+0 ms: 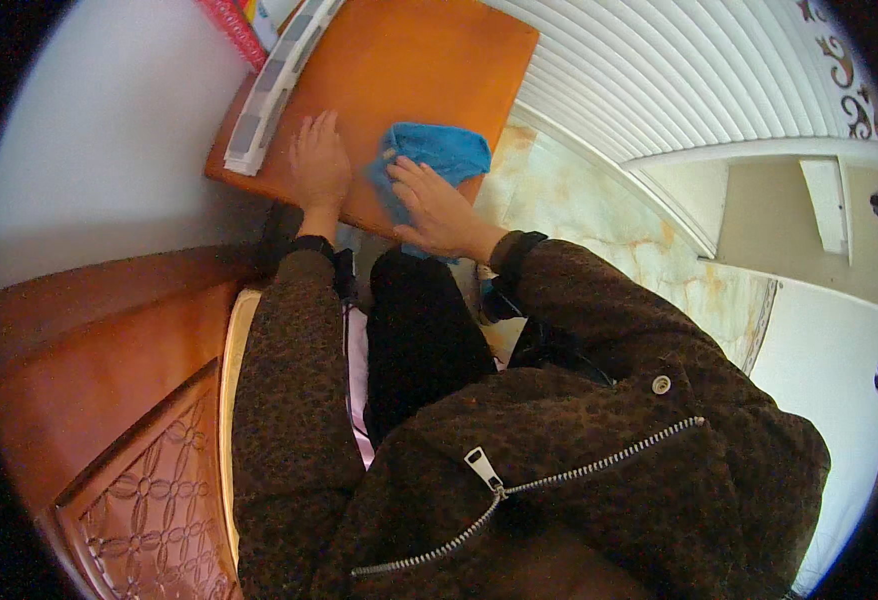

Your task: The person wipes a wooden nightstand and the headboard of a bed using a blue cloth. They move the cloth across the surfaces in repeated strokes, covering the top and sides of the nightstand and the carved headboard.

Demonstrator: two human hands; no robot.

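A blue cloth (439,146) lies partly folded on the near right part of an orange-brown wooden tabletop (409,60), with one end hanging over the near edge. My right hand (439,206) rests on the cloth, palm down, its fingers slightly spread; whether it grips any fabric cannot be told. To the left, my left hand (320,161) lies flat on the bare wood near the table's front edge, holding nothing. Just beyond its fingers on the left is a long folded strip with grey and white checks (262,105), running along the table's left side.
A pink-red item (236,30) stands at the back left by a pale wall (123,127). White slatted panels (649,75) rise at the right, over a marbled floor (574,191). Carved brown wood (161,495) is at the lower left. My knees are under the table's near edge.
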